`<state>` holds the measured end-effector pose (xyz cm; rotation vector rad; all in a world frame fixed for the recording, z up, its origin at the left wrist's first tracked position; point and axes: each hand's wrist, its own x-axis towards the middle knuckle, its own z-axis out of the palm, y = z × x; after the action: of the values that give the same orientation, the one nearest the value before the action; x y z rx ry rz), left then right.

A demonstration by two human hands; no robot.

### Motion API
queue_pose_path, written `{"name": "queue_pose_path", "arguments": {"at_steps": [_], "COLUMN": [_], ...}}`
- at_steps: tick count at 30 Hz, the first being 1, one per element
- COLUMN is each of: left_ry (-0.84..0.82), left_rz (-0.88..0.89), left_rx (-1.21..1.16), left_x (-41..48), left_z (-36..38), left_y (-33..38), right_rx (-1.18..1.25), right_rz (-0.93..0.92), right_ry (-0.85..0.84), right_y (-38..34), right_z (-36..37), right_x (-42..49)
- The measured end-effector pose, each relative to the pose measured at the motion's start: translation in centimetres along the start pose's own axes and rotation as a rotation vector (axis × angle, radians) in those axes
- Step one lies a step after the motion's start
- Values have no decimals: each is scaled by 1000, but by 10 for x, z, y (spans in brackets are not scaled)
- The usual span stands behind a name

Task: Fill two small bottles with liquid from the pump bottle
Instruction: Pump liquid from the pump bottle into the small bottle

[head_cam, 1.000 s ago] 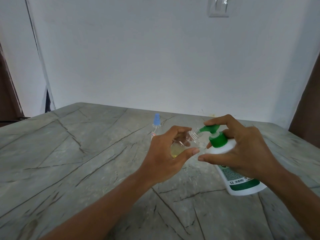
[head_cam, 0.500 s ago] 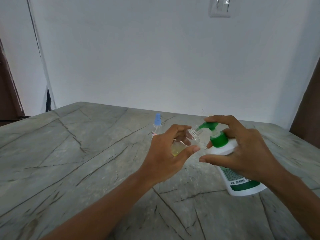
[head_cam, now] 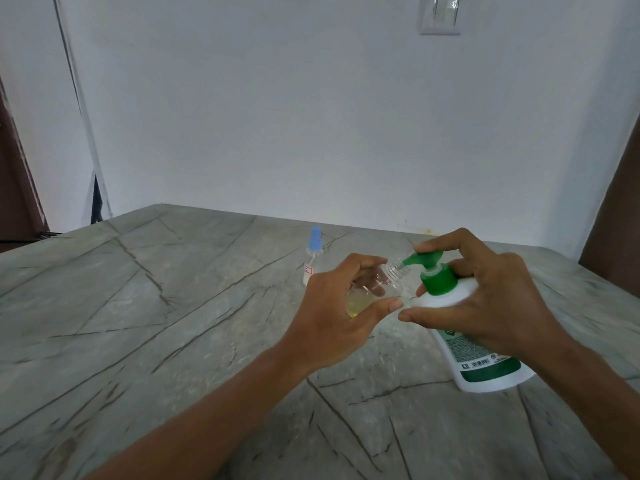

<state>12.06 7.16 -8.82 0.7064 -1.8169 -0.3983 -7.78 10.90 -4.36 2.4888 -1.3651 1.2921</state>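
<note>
L grip (head_cam: 332,317): clamped round small clear bottle (head_cam: 375,287), tilted, part-filled yellow, neck at pump spout (head_cam: 412,260).
R grip (head_cam: 485,299): my fingers wrap pump bottle (head_cam: 485,362), index atop spout.
Blue-cap bottle (head_cam: 313,261): upright on counter (head_cam: 138,306), just beyond L grip.

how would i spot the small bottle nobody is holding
On the grey table, look beyond the left hand. A small clear bottle stands there untouched; its pale blue cap sets it apart from the uncapped held bottle and the green-topped pump bottle.

Soft, even, rather dim light with a cool grey cast; shadows on the desk (head_cam: 173,306) are faint. Wide-angle bending curves the left and right edges. Detail is slightly soft throughout.
</note>
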Motion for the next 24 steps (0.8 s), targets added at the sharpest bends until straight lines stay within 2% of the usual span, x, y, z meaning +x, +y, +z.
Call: {"name": "queue_pose_path", "arguments": {"at_steps": [7, 24], "left_ry": [21, 3], "left_rz": [-15, 5], "left_rx": [-14, 22], "left_x": [2, 1], "left_z": [-2, 0], "left_y": [3, 0], "right_rx": [-37, 1], "right_rz": [-43, -47], "right_ry": [-41, 14], "right_y": [2, 2], "right_z": [2, 2], "right_x": [-1, 0]}}
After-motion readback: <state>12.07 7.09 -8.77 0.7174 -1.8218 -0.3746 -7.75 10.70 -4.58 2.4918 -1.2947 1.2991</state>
